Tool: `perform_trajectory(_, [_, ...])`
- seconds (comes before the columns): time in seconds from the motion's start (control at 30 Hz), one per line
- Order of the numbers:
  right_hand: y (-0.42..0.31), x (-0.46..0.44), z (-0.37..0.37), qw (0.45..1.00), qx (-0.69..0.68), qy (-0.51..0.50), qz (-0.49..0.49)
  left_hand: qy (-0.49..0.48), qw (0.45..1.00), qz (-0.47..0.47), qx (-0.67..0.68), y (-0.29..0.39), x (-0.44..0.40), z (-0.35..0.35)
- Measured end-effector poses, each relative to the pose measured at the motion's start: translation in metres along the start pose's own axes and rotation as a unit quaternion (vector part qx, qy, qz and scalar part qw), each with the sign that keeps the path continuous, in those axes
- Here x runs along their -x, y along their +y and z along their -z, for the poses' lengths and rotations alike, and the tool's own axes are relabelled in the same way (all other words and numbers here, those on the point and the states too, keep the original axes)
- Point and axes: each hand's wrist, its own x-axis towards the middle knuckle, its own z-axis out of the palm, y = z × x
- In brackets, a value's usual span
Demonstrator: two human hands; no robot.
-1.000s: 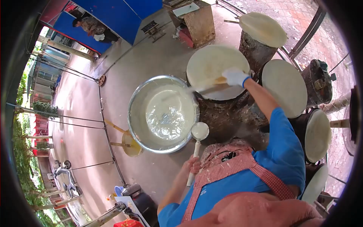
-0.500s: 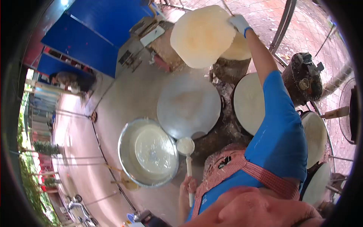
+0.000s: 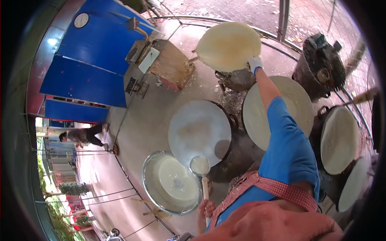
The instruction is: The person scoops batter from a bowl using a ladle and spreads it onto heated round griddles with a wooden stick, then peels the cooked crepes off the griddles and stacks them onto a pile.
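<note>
My right hand [image 3: 255, 63], in a white glove, reaches far out and has its fingers at the edge of a large, thin round pancake [image 3: 228, 45]. The pancake lies over a dark stand [image 3: 238, 79]. My left hand [image 3: 207, 208] is wrapped round the pale handle of a ladle [image 3: 200, 165]. Creamy batter shows in the ladle's bowl, at the near rim of a round grey griddle [image 3: 197, 136]. Beside it, a metal basin [image 3: 150, 192] holds more of the batter.
Several more round griddles stand to the right, one pale-coated griddle [image 3: 281, 104] under my right arm. Beyond are a dark metal drum [image 3: 317, 76] and a box-like block [image 3: 175, 68]. Far off, a person [image 3: 82, 136] is by the blue panels [image 3: 84, 80].
My right hand has lowered the pancake, which was held up, onto the stand. The ladle stays in my left hand near the basin and griddle. The camera view has shifted.
</note>
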Motion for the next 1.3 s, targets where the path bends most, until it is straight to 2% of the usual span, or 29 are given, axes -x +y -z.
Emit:
perform_trajectory(0.03, [-0.007, 0.012, 0.006, 0.998, 0.0, -0.064, -0.018, -0.048, 0.997, 0.048, 0.025, 0.004, 0.003, 0.001])
perform_trajectory(0.07, [-0.011, 0.029, 0.012, 0.993, 0.053, -0.057, 0.091, -0.044, 0.997, 0.063, 0.02, 0.003, 0.005, -0.014])
perform_trajectory(0.1, [-0.011, 0.047, 0.021, 0.973, 0.11, -0.046, 0.195, 0.117, 0.991, -0.03, -0.062, -0.001, 0.008, -0.041])
perform_trajectory(0.13, [-0.019, 0.068, 0.035, 0.921, 0.274, -0.04, 0.273, 0.193, 0.972, -0.069, -0.114, -0.004, 0.009, -0.052])
perform_trajectory(0.17, [-0.03, 0.104, 0.048, 0.915, 0.348, -0.076, 0.19, 0.272, 0.942, -0.097, -0.169, -0.007, 0.009, -0.065])
perform_trajectory(0.2, [-0.017, 0.13, 0.06, 0.892, 0.36, -0.048, 0.27, 0.179, 0.916, -0.157, -0.322, -0.01, 0.007, -0.065])
perform_trajectory(0.23, [-0.038, 0.204, 0.085, 0.881, 0.395, -0.059, 0.253, 0.067, 0.859, -0.201, -0.467, -0.011, 0.009, -0.059])
perform_trajectory(0.27, [-0.009, 0.221, 0.1, 0.849, 0.412, -0.018, 0.33, 0.047, 0.848, -0.154, -0.505, -0.001, 0.007, -0.045])
perform_trajectory(0.3, [0.009, 0.261, 0.124, 0.892, 0.367, -0.006, 0.262, -0.017, 0.845, -0.108, -0.523, 0.01, -0.006, -0.029])
perform_trajectory(0.33, [0.035, 0.302, 0.152, 0.857, 0.411, 0.041, 0.308, -0.077, 0.843, -0.05, -0.53, 0.017, -0.018, -0.01])
perform_trajectory(0.37, [0.051, 0.349, 0.18, 0.851, 0.416, 0.069, 0.314, -0.078, 0.813, 0.039, -0.576, 0.027, -0.038, 0.006])
perform_trajectory(0.4, [0.071, 0.389, 0.209, 0.854, 0.457, 0.06, 0.24, -0.074, 0.806, 0.124, -0.574, 0.03, -0.053, 0.008])
perform_trajectory(0.47, [0.118, 0.473, 0.268, 0.863, 0.44, 0.122, 0.216, -0.049, 0.801, 0.266, -0.534, 0.024, -0.082, 0.004])
perform_trajectory(0.6, [0.187, 0.636, 0.36, 0.873, 0.414, 0.253, -0.049, -0.019, 0.742, 0.422, -0.521, -0.01, -0.12, -0.021])
perform_trajectory(0.77, [0.251, 0.8, 0.44, 0.767, 0.382, 0.482, -0.184, -0.01, 0.689, 0.49, -0.535, -0.085, -0.138, -0.039])
perform_trajectory(0.87, [0.289, 0.874, 0.478, 0.689, 0.402, 0.566, -0.207, -0.03, 0.636, 0.471, -0.611, -0.148, -0.13, -0.047])
perform_trajectory(0.9, [0.295, 0.894, 0.487, 0.687, 0.4, 0.569, -0.211, -0.046, 0.608, 0.45, -0.653, -0.173, -0.127, -0.047])
perform_trajectory(0.93, [0.297, 0.914, 0.494, 0.673, 0.418, 0.565, -0.232, -0.045, 0.605, 0.453, -0.653, -0.196, -0.126, -0.045])
perform_trajectory(0.97, [0.3, 0.932, 0.503, 0.66, 0.438, 0.556, -0.253, 0.011, 0.65, 0.525, -0.55, -0.214, -0.122, -0.042])
perform_trajectory(1.0, [0.31, 0.943, 0.513, 0.664, 0.436, 0.551, -0.254, 0.068, 0.684, 0.579, -0.438, -0.228, -0.119, -0.039])
perform_trajectory(1.03, [0.32, 0.949, 0.524, 0.699, 0.439, 0.521, -0.217, 0.082, 0.688, 0.595, -0.407, -0.243, -0.119, -0.034])
perform_trajectory(1.07, [0.331, 0.952, 0.532, 0.734, 0.437, 0.488, -0.178, 0.089, 0.692, 0.586, -0.411, -0.255, -0.118, -0.03])
perform_trajectory(1.1, [0.341, 0.949, 0.542, 0.768, 0.429, 0.434, -0.192, 0.098, 0.678, 0.612, -0.395, -0.265, -0.12, -0.025])
perform_trajectory(1.13, [0.339, 0.948, 0.554, 0.775, 0.426, 0.427, -0.189, 0.103, 0.663, 0.639, -0.376, -0.274, -0.121, -0.02])
perform_trajectory(1.2, [0.324, 0.944, 0.578, 0.814, 0.404, 0.36, -0.213, 0.107, 0.67, 0.628, -0.381, -0.281, -0.12, -0.013])
perform_trajectory(1.23, [0.306, 0.945, 0.589, 0.802, 0.417, 0.379, -0.199, 0.074, 0.647, 0.655, -0.383, -0.285, -0.119, -0.014])
perform_trajectory(1.27, [0.316, 0.942, 0.603, 0.76, 0.426, 0.47, -0.141, 0.044, 0.62, 0.681, -0.386, -0.287, -0.119, -0.015])
perform_trajectory(1.3, [0.302, 0.947, 0.615, 0.732, 0.419, 0.528, -0.1, 0.049, 0.624, 0.676, -0.39, -0.292, -0.116, -0.018])
